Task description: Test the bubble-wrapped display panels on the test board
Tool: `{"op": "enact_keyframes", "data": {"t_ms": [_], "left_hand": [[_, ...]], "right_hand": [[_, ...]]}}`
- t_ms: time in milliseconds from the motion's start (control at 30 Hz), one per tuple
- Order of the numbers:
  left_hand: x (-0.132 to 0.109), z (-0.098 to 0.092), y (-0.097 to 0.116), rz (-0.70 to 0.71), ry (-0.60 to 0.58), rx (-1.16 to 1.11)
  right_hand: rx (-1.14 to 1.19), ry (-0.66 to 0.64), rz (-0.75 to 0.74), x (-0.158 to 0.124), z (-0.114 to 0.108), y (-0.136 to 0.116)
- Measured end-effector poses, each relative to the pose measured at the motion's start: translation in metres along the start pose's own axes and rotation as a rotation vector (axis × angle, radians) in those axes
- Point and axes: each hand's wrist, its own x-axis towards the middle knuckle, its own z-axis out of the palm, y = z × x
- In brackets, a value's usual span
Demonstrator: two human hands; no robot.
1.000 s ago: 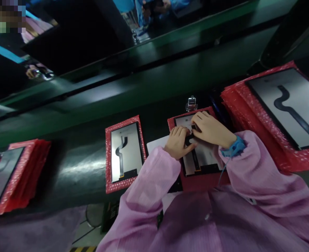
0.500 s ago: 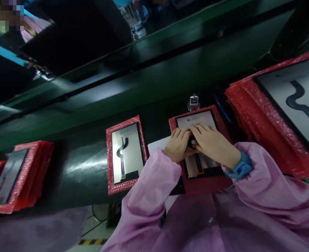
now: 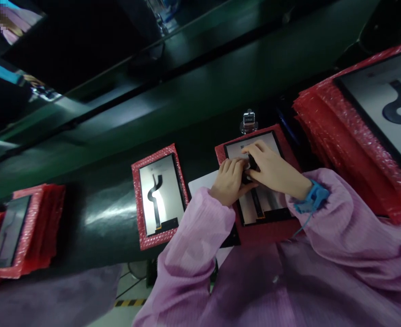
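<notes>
A display panel (image 3: 250, 215) with a pale silvery back and black edges lies on red bubble wrap (image 3: 258, 235) in front of me. Its black flex cable (image 3: 256, 203) runs upward beneath both my hands. My left hand (image 3: 230, 180) has its fingers curled at the upper part of that cable. From the right, my right hand (image 3: 271, 168) grips around the same part, thumb below and fingers above, with the dark cable between them. The fingertips partly hide what they grip. A blue wrist strap (image 3: 312, 199) circles my right wrist.
Another display panel (image 3: 168, 190) lies on red bubble wrap at left. Red-wrapped panels are stacked at right (image 3: 343, 131) and far left (image 3: 43, 227). Beyond my hands stand a metal tally counter (image 3: 249, 121) and a blue pen (image 3: 288, 126). White paper (image 3: 202, 181) lies beside my left hand.
My right hand's fingers have lifted and spread from the thumb, showing more of the cable's top. My left hand stays at the cable. The whole view has shifted slightly.
</notes>
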Motion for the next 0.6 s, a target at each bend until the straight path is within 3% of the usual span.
{"op": "enact_keyframes", "data": {"t_ms": [133,267,600], "left_hand": [[-0.0006,0.0009,-0.0011,0.035,-0.021,0.042],[-0.0013,0.0022,-0.0023,0.035,-0.049,0.073],[-0.0002,0.0005,0.0008,0.010,-0.078,0.070]], "right_hand": [[0.076,0.043,0.002,0.0047,0.0005,0.0013],[0.057,0.008,-0.039,0.0067,-0.0003,-0.0003],[-0.240,-0.027,-0.128,0.0054,-0.0027,-0.0014]]}}
